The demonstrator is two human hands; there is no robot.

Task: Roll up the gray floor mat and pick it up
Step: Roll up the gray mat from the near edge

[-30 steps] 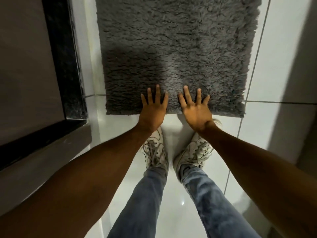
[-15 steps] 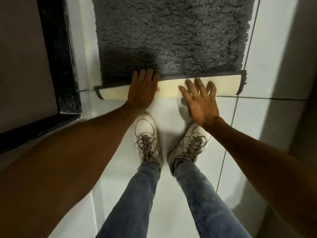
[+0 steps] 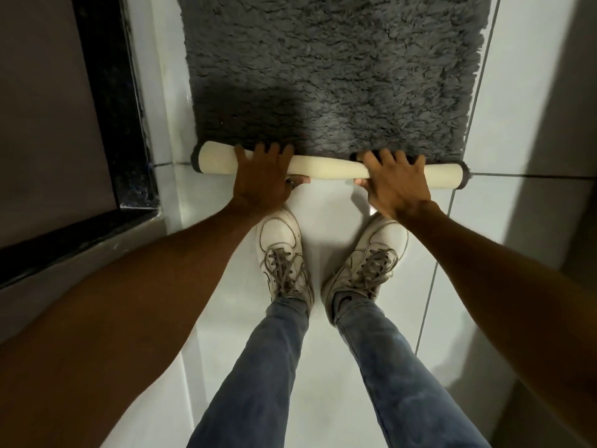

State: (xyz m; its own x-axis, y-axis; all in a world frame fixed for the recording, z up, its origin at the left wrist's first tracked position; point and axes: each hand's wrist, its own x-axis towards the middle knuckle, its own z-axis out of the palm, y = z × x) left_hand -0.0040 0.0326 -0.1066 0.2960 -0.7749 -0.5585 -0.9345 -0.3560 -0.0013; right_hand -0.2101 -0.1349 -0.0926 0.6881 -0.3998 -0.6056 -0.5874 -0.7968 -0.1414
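Two hands grip the cream-backed roll at the near edge of the shaggy gray floor mat point(image 3: 329, 76) on the white tiled floor point(image 3: 323, 318), left hand point(image 3: 263, 179) at 11 o'clock, right hand point(image 3: 395, 182) at 1 o'clock, fingers curled over it, thumbs beneath.

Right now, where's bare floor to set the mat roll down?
Free: white tile right of the right shoe, and the strip between mat and dark threshold. Crowded: between both hands and the shoes.
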